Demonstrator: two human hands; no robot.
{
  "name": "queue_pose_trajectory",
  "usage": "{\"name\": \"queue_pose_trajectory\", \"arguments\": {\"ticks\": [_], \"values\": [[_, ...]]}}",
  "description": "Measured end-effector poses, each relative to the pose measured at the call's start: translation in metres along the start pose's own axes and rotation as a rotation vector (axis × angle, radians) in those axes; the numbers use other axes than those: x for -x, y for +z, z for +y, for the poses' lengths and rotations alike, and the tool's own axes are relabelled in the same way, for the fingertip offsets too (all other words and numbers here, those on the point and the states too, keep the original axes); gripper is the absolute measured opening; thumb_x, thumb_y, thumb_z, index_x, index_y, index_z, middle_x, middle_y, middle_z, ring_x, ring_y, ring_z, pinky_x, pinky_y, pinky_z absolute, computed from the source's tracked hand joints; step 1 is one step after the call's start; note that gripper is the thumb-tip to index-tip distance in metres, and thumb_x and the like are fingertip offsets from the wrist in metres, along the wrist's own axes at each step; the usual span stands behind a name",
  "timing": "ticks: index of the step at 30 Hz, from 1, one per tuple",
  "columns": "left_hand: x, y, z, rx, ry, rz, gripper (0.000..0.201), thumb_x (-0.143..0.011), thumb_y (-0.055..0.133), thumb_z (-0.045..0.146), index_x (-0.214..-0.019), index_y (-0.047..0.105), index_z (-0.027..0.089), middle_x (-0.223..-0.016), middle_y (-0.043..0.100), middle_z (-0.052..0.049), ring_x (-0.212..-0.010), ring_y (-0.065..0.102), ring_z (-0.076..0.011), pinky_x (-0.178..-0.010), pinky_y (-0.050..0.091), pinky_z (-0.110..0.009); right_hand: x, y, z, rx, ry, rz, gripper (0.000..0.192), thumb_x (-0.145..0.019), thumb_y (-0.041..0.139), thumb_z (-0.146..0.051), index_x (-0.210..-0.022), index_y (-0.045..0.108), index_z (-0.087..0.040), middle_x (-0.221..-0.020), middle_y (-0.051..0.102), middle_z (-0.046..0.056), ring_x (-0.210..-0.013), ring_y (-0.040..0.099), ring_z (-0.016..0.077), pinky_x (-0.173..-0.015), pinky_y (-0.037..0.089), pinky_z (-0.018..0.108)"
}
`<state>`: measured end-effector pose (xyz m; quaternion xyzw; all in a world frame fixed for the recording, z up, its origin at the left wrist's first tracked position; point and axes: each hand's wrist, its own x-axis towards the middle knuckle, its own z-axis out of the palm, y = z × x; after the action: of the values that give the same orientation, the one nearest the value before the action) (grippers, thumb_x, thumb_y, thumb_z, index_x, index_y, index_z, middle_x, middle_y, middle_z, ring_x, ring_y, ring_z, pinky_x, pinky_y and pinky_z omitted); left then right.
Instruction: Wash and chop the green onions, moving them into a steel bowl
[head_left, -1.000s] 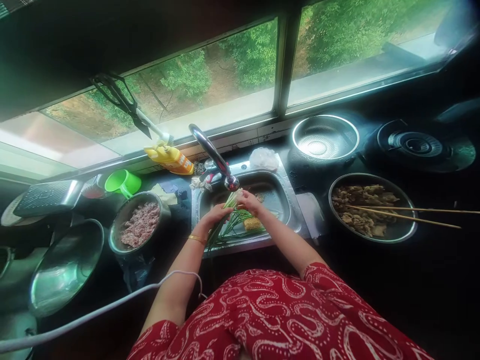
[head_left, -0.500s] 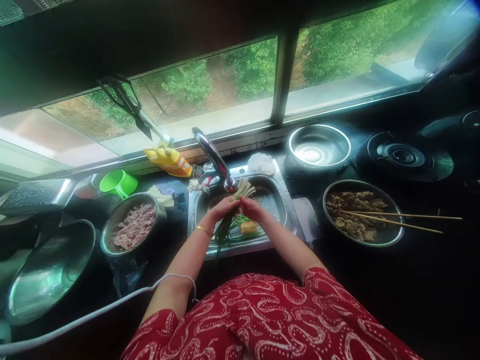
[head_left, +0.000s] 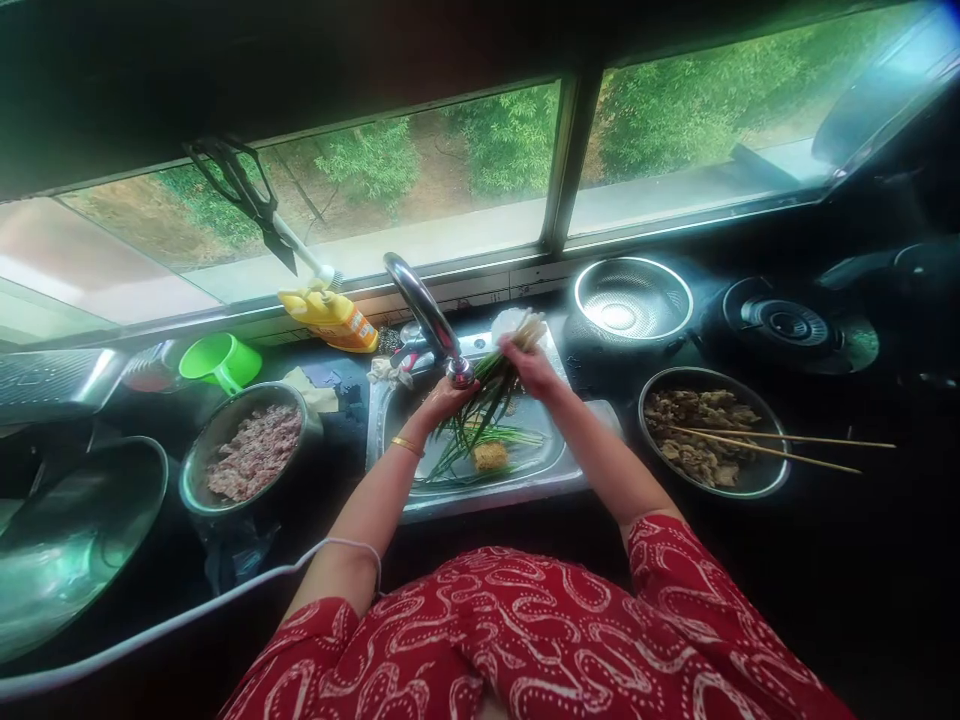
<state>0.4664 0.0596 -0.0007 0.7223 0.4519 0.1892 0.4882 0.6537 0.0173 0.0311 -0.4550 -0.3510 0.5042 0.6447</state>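
A bunch of spring onions (head_left: 493, 378) slants over the steel sink (head_left: 562, 462), its pale stem ends up and to the right. My right hand (head_left: 534, 370) is closed around the bunch just below those ends. Under the tap (head_left: 460, 372), my left hand (head_left: 444, 402) meets the green leaves; the tap head and the leaves hide most of its fingers. More green stalks (head_left: 517, 434) lie on the sink floor, beside a yellowish sponge-like block (head_left: 491, 457).
Left of the sink stand a bowl of minced meat (head_left: 255, 455), a green cup (head_left: 221, 362) and a yellow bottle (head_left: 330, 318). To the right are a steel colander (head_left: 634, 298) and a bowl of brownish pieces (head_left: 701, 440) with chopsticks (head_left: 810, 440) across it.
My hands, together on the bunch before, have come apart. The right hand has carried the stem ends up and to the right, while the left stays under the tap. The view has shifted slightly.
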Motion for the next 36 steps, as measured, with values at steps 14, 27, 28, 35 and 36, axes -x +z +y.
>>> {"name": "queue_pose_trajectory", "arguments": {"ticks": [14,27,28,35,36], "values": [[0.048,-0.008,-0.086,-0.289,-0.118,0.034,0.045,-0.078,0.059,0.037,-0.118,0.061,0.017,-0.118,0.063,-0.010,-0.114,0.055,-0.0257,-0.100,0.040,-0.036,0.017,0.005,0.020,0.074,0.171,0.025,0.040,-0.061,0.077,-0.054,-0.074,0.067,-0.018,-0.069,0.063,-0.001,-0.072,0.058,0.0158,-0.070,0.046,0.030],[0.020,0.029,-0.027,0.331,0.009,0.258,0.036,-0.081,0.057,0.040,-0.105,0.065,0.014,-0.094,0.067,-0.005,-0.097,0.058,-0.0209,-0.088,0.045,-0.030,0.026,0.044,0.042,-0.349,0.221,0.035,0.028,-0.066,0.076,-0.041,-0.081,0.063,-0.021,-0.070,0.066,-0.003,-0.069,0.063,0.0147,-0.066,0.050,0.027],[0.020,0.028,-0.027,0.285,-0.021,0.252,0.033,-0.081,0.056,0.040,-0.099,0.066,0.013,-0.086,0.066,-0.003,-0.090,0.059,-0.0204,-0.083,0.046,-0.029,0.028,0.042,0.043,-0.344,0.223,0.034,0.029,-0.065,0.077,-0.040,-0.081,0.062,-0.021,-0.070,0.066,-0.003,-0.068,0.062,0.0145,-0.066,0.050,0.027],[0.036,0.029,-0.019,0.293,-0.128,0.146,0.044,-0.081,0.056,0.055,-0.091,0.064,0.013,-0.078,0.063,-0.003,-0.078,0.057,-0.0175,-0.071,0.045,-0.026,0.031,0.060,0.067,-0.318,0.268,0.149,0.035,-0.063,0.077,-0.047,-0.077,0.060,-0.020,-0.062,0.062,-0.005,-0.060,0.057,0.0117,-0.059,0.046,0.024],[0.038,0.030,-0.019,0.308,-0.114,0.162,0.044,-0.079,0.059,0.055,-0.093,0.063,0.013,-0.080,0.064,-0.003,-0.080,0.058,-0.0174,-0.072,0.046,-0.026,0.031,0.065,0.070,-0.328,0.264,0.162,0.034,-0.063,0.076,-0.047,-0.078,0.060,-0.021,-0.062,0.062,-0.005,-0.061,0.057,0.0117,-0.060,0.046,0.025]]}}
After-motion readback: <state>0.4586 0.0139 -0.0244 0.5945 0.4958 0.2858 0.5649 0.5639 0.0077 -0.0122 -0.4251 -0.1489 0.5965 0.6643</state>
